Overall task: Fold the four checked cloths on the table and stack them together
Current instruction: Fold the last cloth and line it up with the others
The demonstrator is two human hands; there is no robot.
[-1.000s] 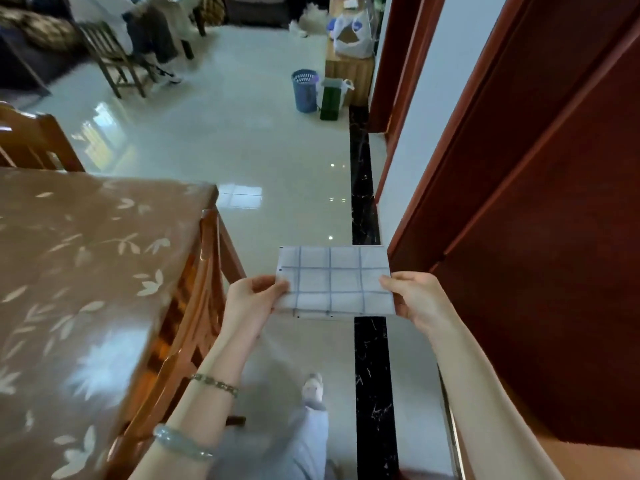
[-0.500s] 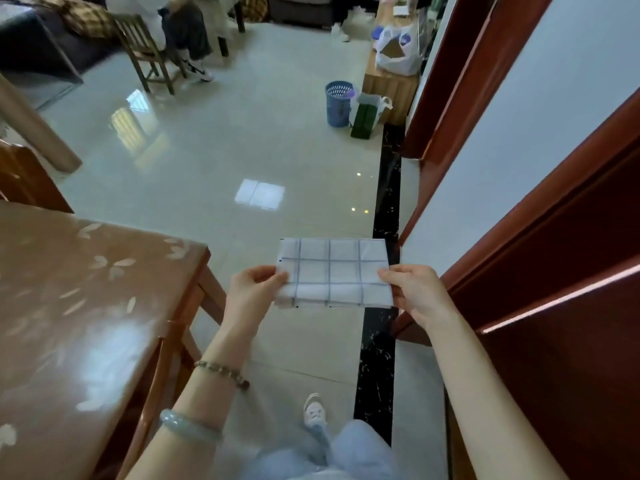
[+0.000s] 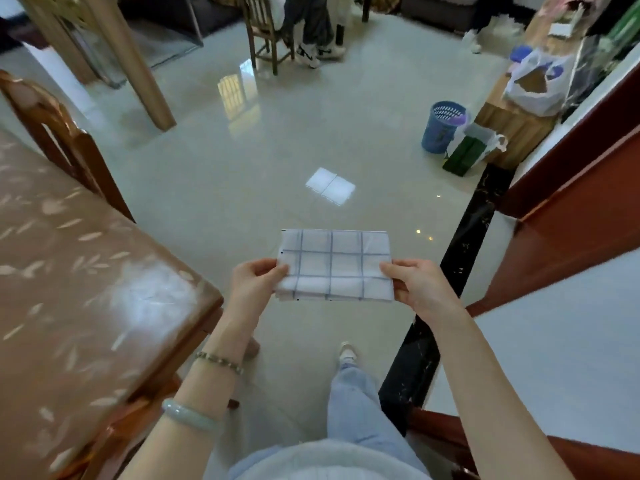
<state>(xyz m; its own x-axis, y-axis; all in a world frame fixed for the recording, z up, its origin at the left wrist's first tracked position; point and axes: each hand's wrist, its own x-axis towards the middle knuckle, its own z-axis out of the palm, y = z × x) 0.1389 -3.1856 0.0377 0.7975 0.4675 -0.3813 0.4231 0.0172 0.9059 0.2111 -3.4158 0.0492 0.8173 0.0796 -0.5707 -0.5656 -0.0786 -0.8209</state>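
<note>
Hanging in the middle of the frame above the pale tiled floor (image 3: 242, 161), the checked cloth (image 3: 336, 268) is folded into a flat, layered rectangle, white with thin blue grid lines, and its stacked edges show along the near side. The left hand (image 3: 254, 285) pinches its left edge with the thumb on top, and the right hand (image 3: 420, 289) pinches its right edge the same way, so both hands hold it level. A brown tabletop (image 3: 69, 289) with a leaf pattern fills the left of the frame, apart from the cloth. At upper right stands a blue basket (image 3: 441, 131); its contents cannot be made out. A green bag (image 3: 462, 155) sits just beside it, with a white plastic bag (image 3: 535, 84) beyond. A red-brown door (image 3: 571, 202) lines the right edge.
</note>
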